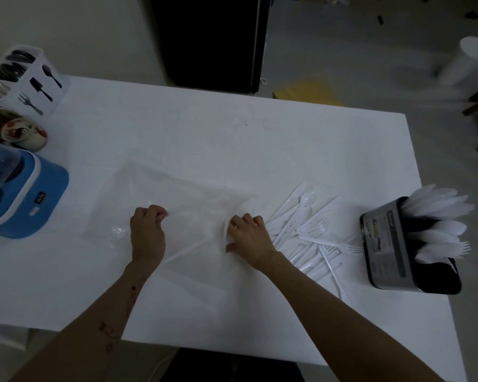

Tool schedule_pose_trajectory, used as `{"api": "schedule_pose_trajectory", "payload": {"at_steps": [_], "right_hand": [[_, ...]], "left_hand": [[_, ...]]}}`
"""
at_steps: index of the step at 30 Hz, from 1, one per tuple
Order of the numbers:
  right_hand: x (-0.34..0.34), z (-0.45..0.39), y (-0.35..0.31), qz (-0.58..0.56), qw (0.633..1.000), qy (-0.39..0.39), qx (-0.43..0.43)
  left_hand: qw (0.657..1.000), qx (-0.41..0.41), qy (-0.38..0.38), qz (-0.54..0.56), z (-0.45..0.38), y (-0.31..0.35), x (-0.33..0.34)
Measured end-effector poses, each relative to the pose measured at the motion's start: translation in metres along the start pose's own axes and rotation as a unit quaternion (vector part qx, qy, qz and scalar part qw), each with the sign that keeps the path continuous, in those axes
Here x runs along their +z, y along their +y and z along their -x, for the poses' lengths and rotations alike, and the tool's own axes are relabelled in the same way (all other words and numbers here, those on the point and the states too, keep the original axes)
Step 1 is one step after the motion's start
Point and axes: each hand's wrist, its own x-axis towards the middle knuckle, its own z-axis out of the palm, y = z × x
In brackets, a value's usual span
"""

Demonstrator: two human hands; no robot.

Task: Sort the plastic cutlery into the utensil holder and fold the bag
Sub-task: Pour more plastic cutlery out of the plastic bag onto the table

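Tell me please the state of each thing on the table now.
plastic bag: lying flat, gripped by both hands
left hand: curled on the bag
right hand: curled on the bag
loose cutlery: scattered on the table
utensil holder: upright, part filled
white caddy: upright

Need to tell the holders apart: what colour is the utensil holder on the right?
Black utensil holder, seen in the head view.

The thin clear plastic bag [177, 210] looks glossy and creased on the matt white table [232, 139]. The loose white plastic cutlery [309, 232] is smooth with a slight sheen. The dark grey utensil holder [389, 252] bears a printed paper label.
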Motion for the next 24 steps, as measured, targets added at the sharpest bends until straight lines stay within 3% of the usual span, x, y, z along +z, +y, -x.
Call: {"api": "schedule_pose_trajectory", "payload": {"at_steps": [13,20,24], "right_hand": [[-0.004,-0.005,0.006,-0.004,0.999,-0.048,0.015],[-0.019,0.001,0.018,-0.181,0.980,-0.061,0.050],[-0.030,0.004,0.027,-0.248,0.967,0.000,0.055]], "left_hand": [[1.000,-0.003,-0.003,-0.001,0.000,-0.003,0.002],[1.000,0.014,-0.002,-0.005,0.000,-0.003,0.000],[1.000,0.018,0.004,-0.012,0.000,-0.001,-0.002]]}}
